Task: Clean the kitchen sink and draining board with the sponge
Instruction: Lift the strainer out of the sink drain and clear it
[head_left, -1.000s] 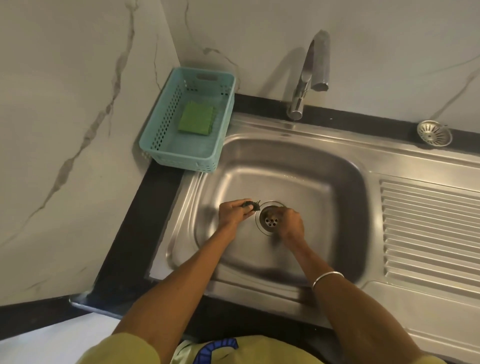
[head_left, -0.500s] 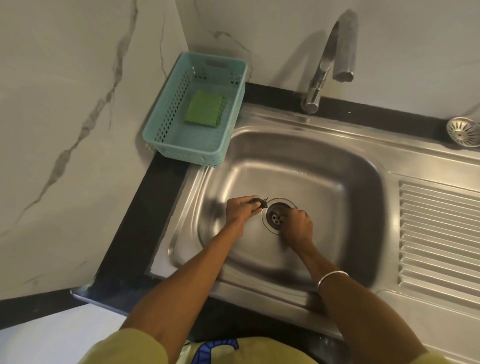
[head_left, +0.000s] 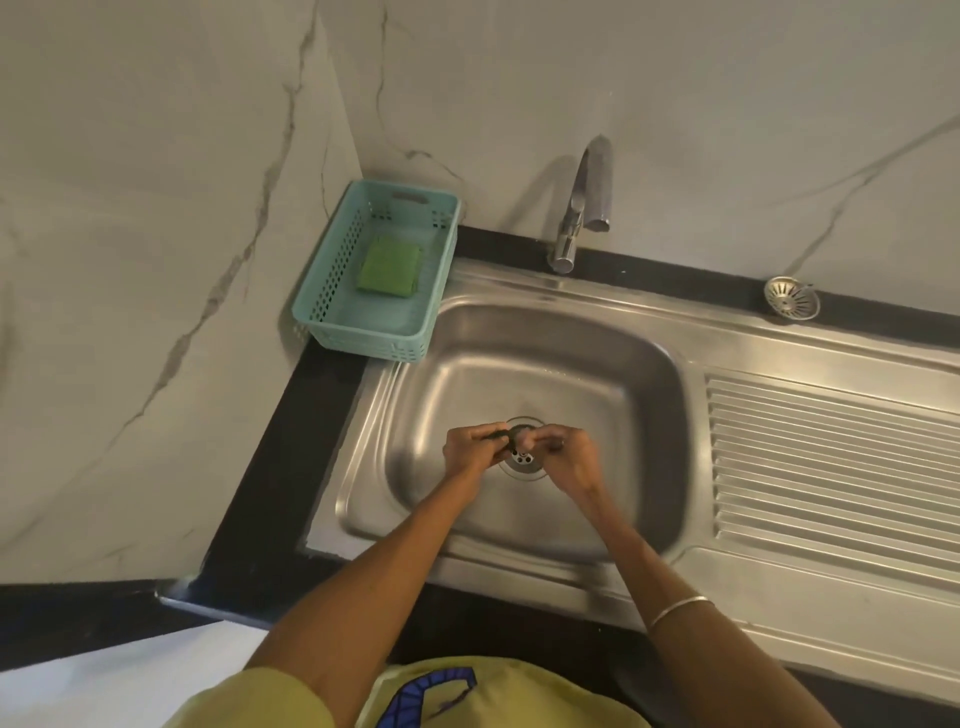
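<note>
While lying flat in teal basket (head_left: 332, 312) | green sponge (head_left: 388, 270), long axis toward wall | left hand (head_left: 475, 449) grip pinching dark scrap (head_left: 501, 435) | right hand (head_left: 563, 454) grip curled over drain (head_left: 524, 462), contents unclear

- Both my hands are down in the sink (head_left: 613, 364), right over the drain (head_left: 523, 459).
- My left hand (head_left: 470, 451) pinches a small dark thing (head_left: 500, 435) — can't tell what it is.
- My right hand (head_left: 563, 453) has its fingers curled beside it, whether they grip anything I can't make out.
- The green sponge (head_left: 389, 269) lies in the teal basket (head_left: 332, 306) at the back left corner.
- The ribbed draining board (head_left: 831, 457) runs off right, a loose strainer (head_left: 791, 297) behind it, near the tap (head_left: 579, 218).
</note>
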